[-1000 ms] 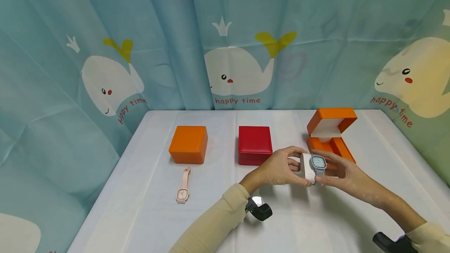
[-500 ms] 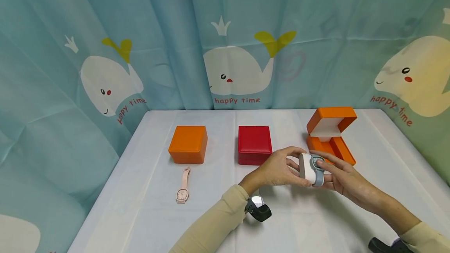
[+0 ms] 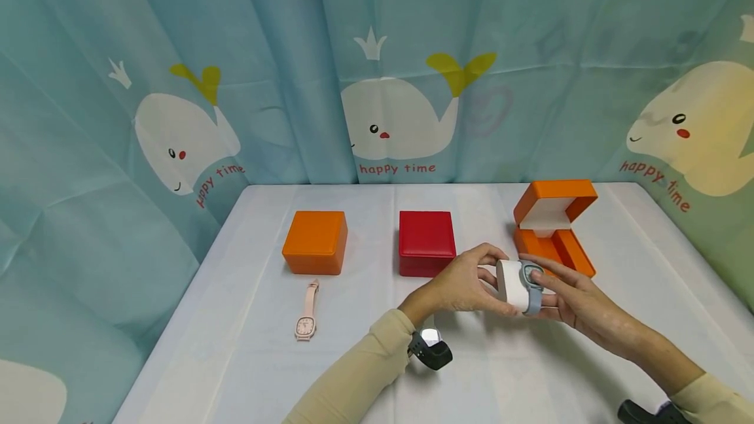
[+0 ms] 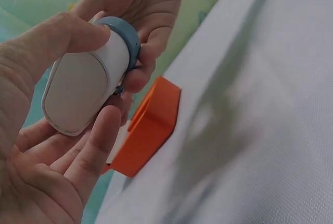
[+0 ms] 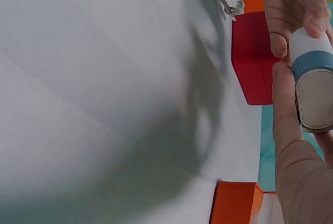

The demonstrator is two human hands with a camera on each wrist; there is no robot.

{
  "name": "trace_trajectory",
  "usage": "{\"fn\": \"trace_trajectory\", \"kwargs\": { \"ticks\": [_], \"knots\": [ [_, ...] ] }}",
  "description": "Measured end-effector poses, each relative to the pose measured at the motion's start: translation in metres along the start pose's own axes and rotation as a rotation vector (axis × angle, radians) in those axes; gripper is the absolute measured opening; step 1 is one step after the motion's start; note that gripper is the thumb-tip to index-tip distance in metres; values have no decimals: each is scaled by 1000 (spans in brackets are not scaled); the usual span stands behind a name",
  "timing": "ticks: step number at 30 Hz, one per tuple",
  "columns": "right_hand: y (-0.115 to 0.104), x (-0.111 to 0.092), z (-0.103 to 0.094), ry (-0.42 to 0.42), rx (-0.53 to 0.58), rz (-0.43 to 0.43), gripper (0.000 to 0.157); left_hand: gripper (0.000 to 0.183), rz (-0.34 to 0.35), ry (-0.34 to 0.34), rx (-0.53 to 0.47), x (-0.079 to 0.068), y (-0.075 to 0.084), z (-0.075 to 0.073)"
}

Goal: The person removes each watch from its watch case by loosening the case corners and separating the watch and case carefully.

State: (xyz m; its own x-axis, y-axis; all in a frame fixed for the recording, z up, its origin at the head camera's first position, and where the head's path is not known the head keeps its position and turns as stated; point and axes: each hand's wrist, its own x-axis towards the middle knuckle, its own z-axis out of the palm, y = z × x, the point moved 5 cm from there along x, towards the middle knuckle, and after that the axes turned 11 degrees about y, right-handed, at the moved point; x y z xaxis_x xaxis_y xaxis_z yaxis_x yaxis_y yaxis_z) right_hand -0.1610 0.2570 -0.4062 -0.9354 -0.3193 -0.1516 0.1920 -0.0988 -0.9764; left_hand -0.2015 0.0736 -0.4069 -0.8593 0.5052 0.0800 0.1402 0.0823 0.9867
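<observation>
Above the table, in the head view, my left hand (image 3: 462, 285) grips a white watch cushion (image 3: 510, 285) by its left end, thumb below and fingers behind. A watch with a blue-grey strap (image 3: 534, 301) is wrapped around the cushion's right part. My right hand (image 3: 583, 296) holds the watch, its thumb over the dial and other fingers around the far side and underneath. The left wrist view shows the cushion's flat oval end (image 4: 77, 92) and the blue strap (image 4: 125, 35) curving around it. Both hands also surround the cushion (image 5: 316, 99) in the right wrist view.
Just behind the hands stands an orange box (image 3: 574, 250) with its lid raised. A closed red box (image 3: 427, 241) and a closed orange box (image 3: 315, 241) stand further left. A pink watch (image 3: 306, 326) lies flat at left; another watch (image 3: 430, 337) is partly hidden by my left wrist.
My right thumb has moved up from the watch's lower edge onto its dial, and the fingers have shifted beneath. The cushion and watch have turned slightly and moved a little left.
</observation>
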Motion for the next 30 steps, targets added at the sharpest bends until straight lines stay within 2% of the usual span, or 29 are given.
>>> {"fn": "trace_trajectory", "kwargs": {
  "ticks": [6, 12, 20, 30],
  "knots": [
    [3, -2, -1, -30, 51, 13, 42, 67, -1, -25, -29, -1, -1, 0],
    [4, -4, 1, -52, 77, 5, 44, 67, 2, -40, -11, -2, -3, -1],
    [4, -4, 1, -30, 64, 9, 43, 69, 18, -52, -4, -1, -2, 0],
    [12, -5, -9, -4, 32, 25, 43, 71, -14, -58, -15, -4, -4, -1]
  ]
}}
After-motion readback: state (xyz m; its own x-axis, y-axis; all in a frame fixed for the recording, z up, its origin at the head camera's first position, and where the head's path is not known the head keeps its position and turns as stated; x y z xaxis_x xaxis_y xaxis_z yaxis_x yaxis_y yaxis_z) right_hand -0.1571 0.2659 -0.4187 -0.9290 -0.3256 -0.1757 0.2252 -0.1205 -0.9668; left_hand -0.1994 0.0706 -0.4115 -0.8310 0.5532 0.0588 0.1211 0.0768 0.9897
